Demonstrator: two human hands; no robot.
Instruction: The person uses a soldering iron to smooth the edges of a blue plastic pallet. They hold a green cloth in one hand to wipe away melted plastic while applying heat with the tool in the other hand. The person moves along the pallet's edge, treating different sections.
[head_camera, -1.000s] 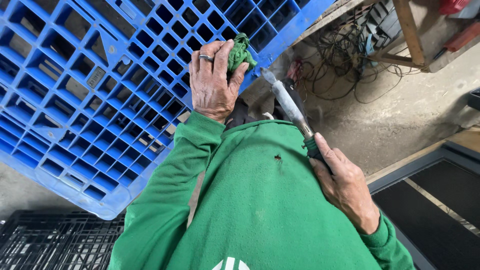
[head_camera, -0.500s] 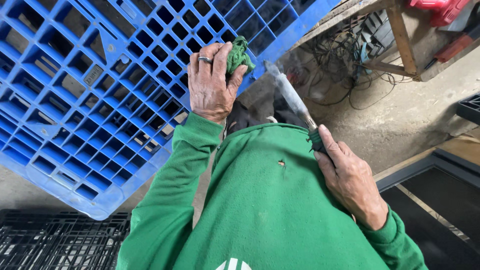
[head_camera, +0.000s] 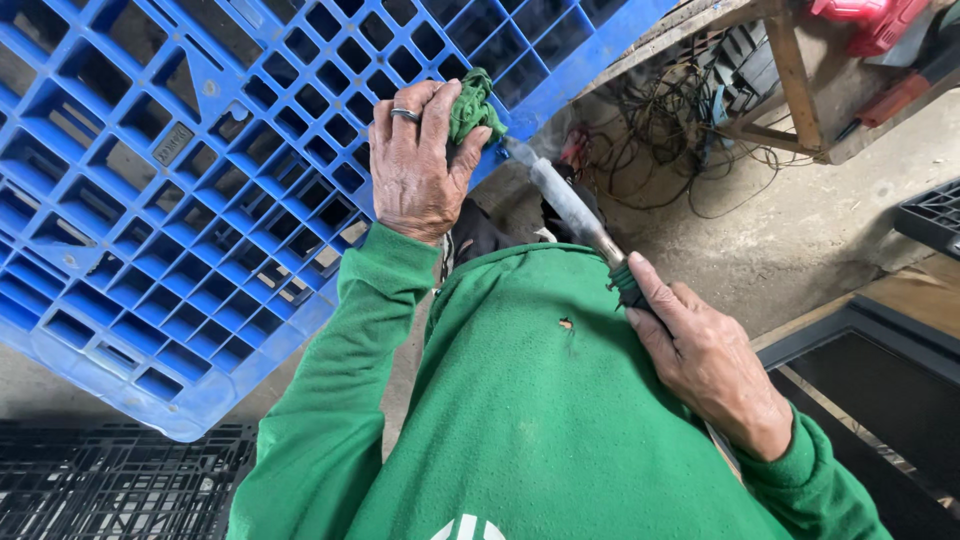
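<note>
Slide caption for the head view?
Left hand presses green cloth on blue plastic pallet; right hand holds grey metal tool.

We see even, soft daylight, bright with no hard glare. The blue pallet (head_camera: 190, 190) is evenly lit; below it the black grid (head_camera: 110, 485) sits dimmer. To its right the tangled cables (head_camera: 690, 130) lie in shade. Wide-angle bending curves the pallet's edges. Focus stays sharp throughout.
</note>
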